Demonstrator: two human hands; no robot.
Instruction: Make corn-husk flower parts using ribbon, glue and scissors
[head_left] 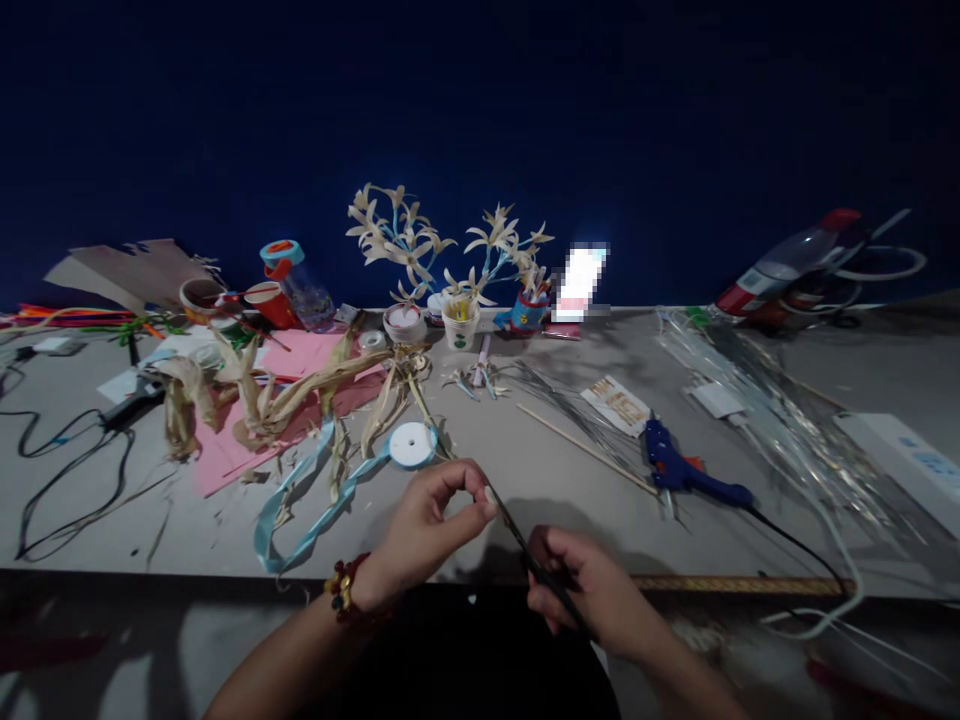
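Note:
My right hand (589, 590) is closed around the lower end of a long, thin dark tool (516, 532) that slants up to the left. Whether it is scissors or tweezers cannot be made out. At the tool's upper end, the thumb and forefinger of my left hand (427, 525) pinch together; anything small between them is hidden. Both hands are over the table's front edge. Just beyond my left hand lies a roll of light blue ribbon (412, 443), its loose tail curling left. Dried husks (262, 405) lie farther left on pink paper (217, 460).
Pale husk-like flowers (401, 235) stand at the back near a paper cup (460, 330). A blue glue gun (679, 470) trails its cord on the right, beside a thin wooden stick (585, 445), wires, and clear plastic packets (795, 430). A lit phone (580, 283) leans behind.

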